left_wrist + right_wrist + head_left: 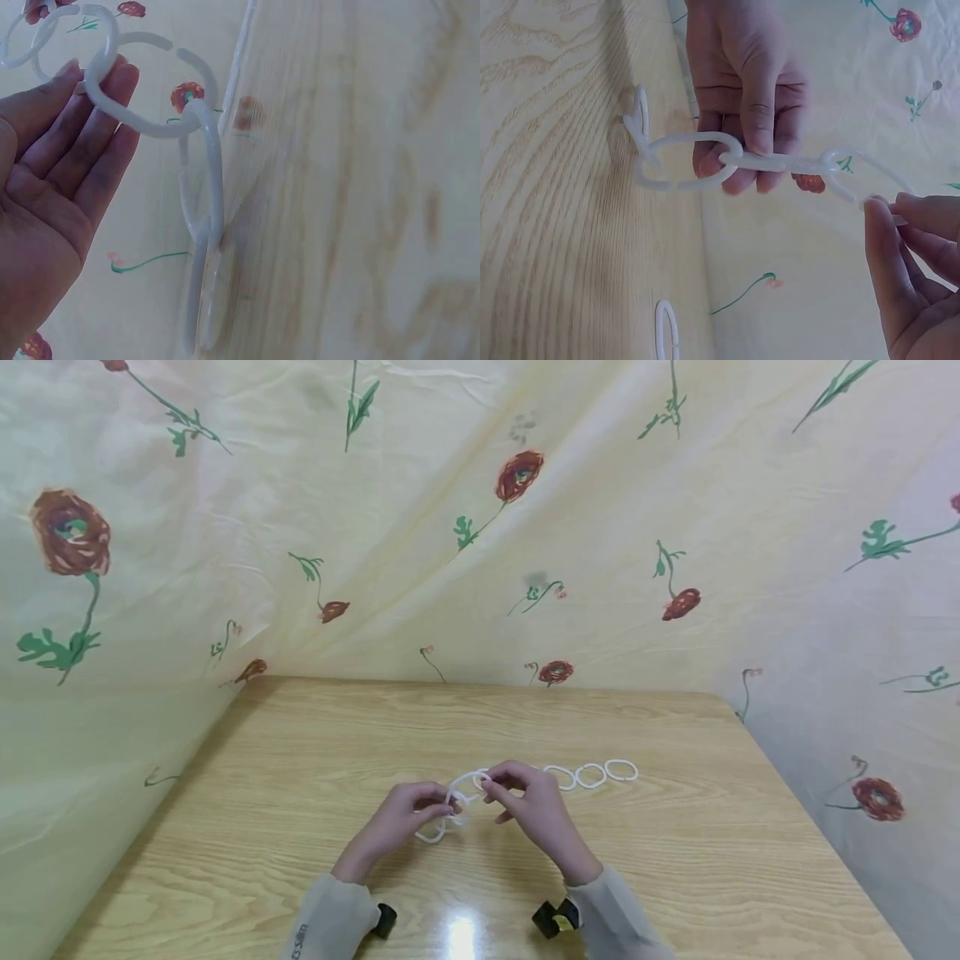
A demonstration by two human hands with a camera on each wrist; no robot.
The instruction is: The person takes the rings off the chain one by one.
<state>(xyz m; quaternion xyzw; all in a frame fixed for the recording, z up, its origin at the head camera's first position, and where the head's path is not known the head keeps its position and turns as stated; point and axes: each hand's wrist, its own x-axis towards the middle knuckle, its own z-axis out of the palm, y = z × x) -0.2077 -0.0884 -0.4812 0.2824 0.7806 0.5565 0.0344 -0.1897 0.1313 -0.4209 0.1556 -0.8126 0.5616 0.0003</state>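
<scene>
Flowered cloth (420, 527), head view: hung behind the chain (465, 775).
Table (675, 843): wooden, beneath the chain.
Chain: white, strung between left hand (405, 817) and right hand (534, 803).
Other rings (576, 777): right of the chain.
Left hand, left wrist view: pinching one link partway along the chain.
Right hand, right wrist view: pinching the chain, apart from left hand.

A chain (150, 130) of smooth white oval links, some showing a narrow gap, spans the two hands. The left hand (411, 817) pinches it partway along, its free end dangling below; the right hand (536, 797) pinches its other end. Right of the chain, matching white rings (577, 778) lie flat in a row, closely side by side.
</scene>
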